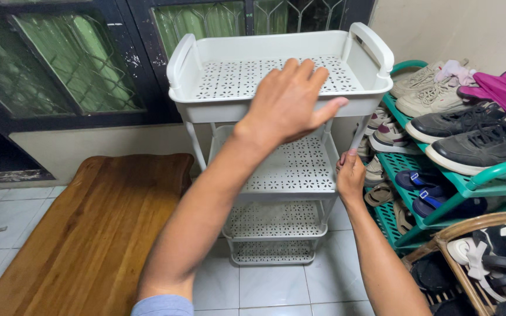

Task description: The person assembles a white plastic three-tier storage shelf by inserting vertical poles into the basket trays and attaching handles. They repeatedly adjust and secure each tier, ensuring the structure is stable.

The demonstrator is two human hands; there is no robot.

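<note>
1. A white plastic cart (276,175) with four perforated shelves stands on the tiled floor (265,287), near the middle of the scene and against the far wall.
2. The top tray (229,88) is the widest part, with a curved handle at its left and right ends; its base is pierced with small flower-shaped holes.
3. The left hand (288,102) reaches across from the near left and lies over the near rim of the top tray, fingers spread fairly wide and pointing up and right, thumb stretched toward the tray's right front. It rests on the rim rather than closing round it.
4. The right hand (351,175) is lower and to the right, wrapped narrowly round the cart's right front post (359,136), just below the top tray.
5. The second shelf (291,169) lies between the two hands; two more shelves sit below it, nearer the floor.
6. To the left of the cart a wooden board (101,222) lies flat on the floor.
7. To the right stands a green shoe rack (469,184) carrying white trainers, black trainers, blue sandals and a pink bag.
8. At the near right corner a woven basket (475,225) holds more shoes.
9. Beyond the cart, dark-framed windows (77,58) with green patterned glass fill the far wall.
</note>
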